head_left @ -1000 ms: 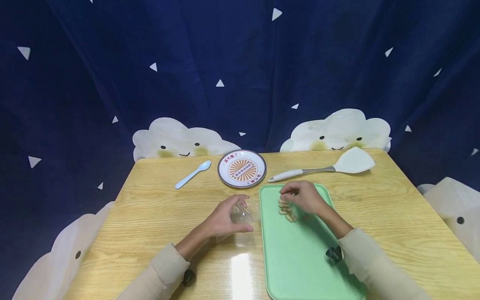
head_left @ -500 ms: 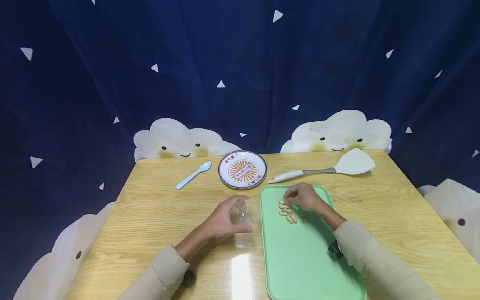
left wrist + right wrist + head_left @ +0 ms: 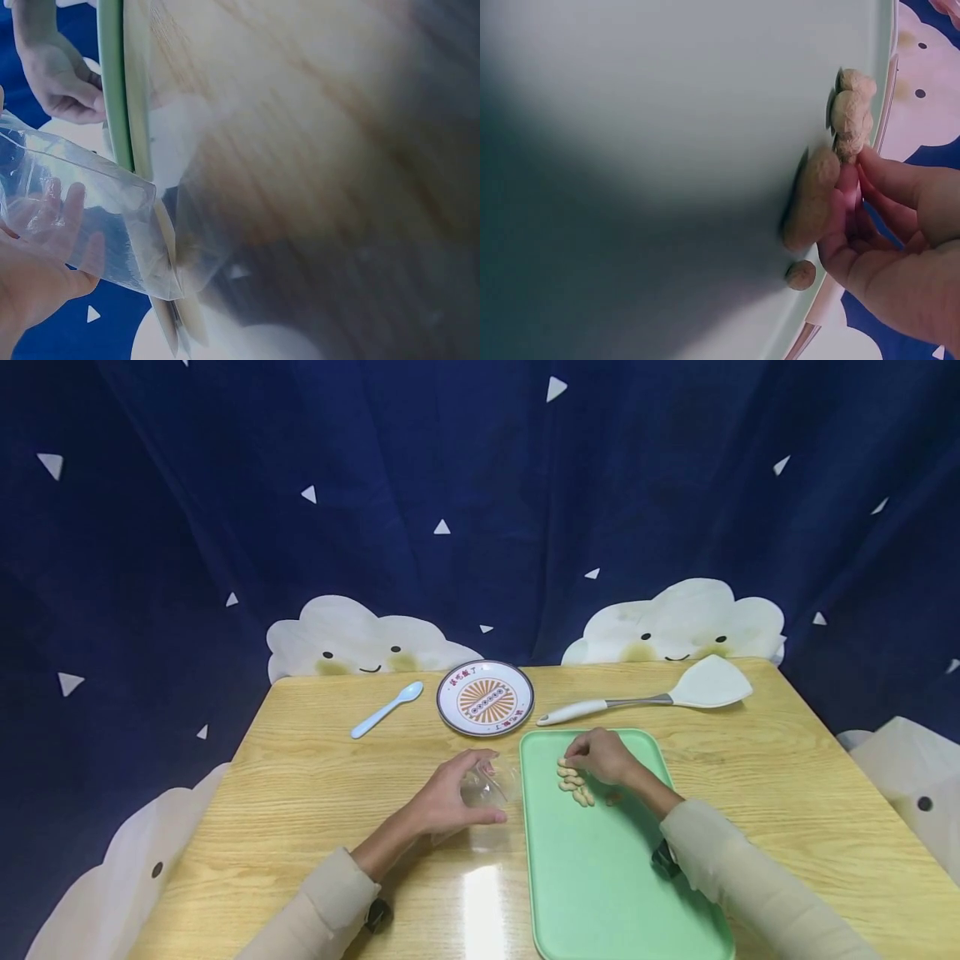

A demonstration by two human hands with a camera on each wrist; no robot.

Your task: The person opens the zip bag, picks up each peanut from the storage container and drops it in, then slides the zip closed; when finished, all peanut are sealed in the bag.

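Note:
My left hand (image 3: 450, 795) holds a clear plastic bag (image 3: 483, 787), thumb and fingers curved round it, just left of the green tray (image 3: 592, 893). Through the bag (image 3: 82, 206) in the left wrist view, fingers show behind the film. Several unshelled peanuts (image 3: 573, 782) lie together in the tray's far left part. Over them, my right hand (image 3: 606, 758) has thumb and fingertips together at the far peanut. The right wrist view shows these fingertips pinching at the end of a peanut (image 3: 849, 142), with another peanut (image 3: 811, 201) beside them.
A small brown round piece (image 3: 613, 797) lies on the tray near the peanuts. Behind stand a patterned plate (image 3: 486, 697), a light blue spoon (image 3: 386, 710) left of it, and a white spatula (image 3: 708, 683) to the right. A dark blue curtain (image 3: 480, 468) hangs beyond the table.
My right hand first drew back slightly to the right, uncovering the peanuts, then came back left and down to the far one. The left hand and bag have stayed still.

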